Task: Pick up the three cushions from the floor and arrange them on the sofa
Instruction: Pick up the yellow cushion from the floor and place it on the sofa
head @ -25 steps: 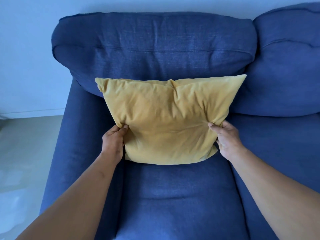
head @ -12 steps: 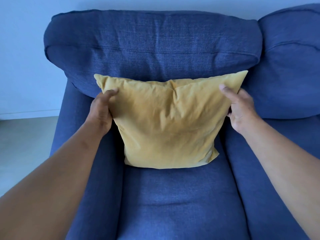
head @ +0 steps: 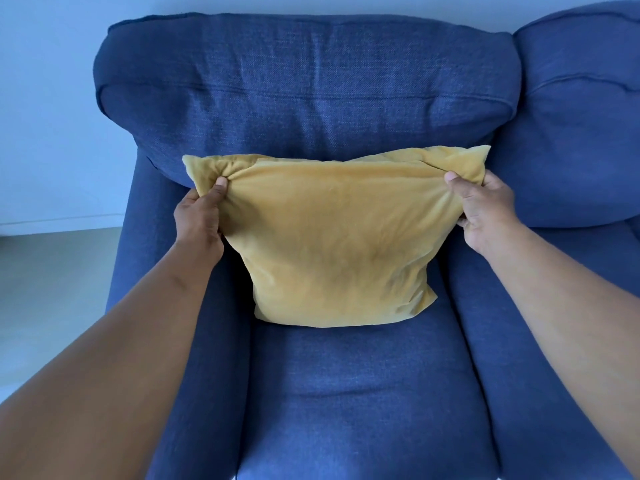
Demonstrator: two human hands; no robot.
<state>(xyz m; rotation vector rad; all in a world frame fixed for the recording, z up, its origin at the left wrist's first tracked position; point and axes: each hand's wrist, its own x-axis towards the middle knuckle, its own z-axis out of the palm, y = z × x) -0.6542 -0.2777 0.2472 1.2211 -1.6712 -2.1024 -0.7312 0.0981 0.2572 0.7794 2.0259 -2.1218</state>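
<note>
From the head view, a yellow cushion [head: 336, 244] stands upright on the seat [head: 356, 393] of a blue sofa [head: 311, 74], its lower edge resting on the seat fabric and its upper edge leaning against the padded back. It sits roughly in the middle of this seat section, between the sofa's left armrest [head: 145, 271] and the neighbouring seat section on the right. The left hand [head: 199, 220] grips the cushion near its top left corner: the thumb presses into the front face and the fingers [head: 188, 204] curl round behind the edge, so the hand is closed on a bunched fold of yellow cloth. The right hand [head: 483, 211] holds the cushion near its top right corner in the same way, thumb on the front and the other fingers wrapped round the side, closed on the fabric. Between the two hands the cloth is drawn taut across the top, with creases running out from each grip. Both forearms are bare and reach in from the bottom corners of the frame. A second back cushion [head: 581, 116] of the sofa shows at the right edge. A pale wall [head: 48, 98] and a strip of light floor [head: 52, 278] lie to the left of the sofa.
</note>
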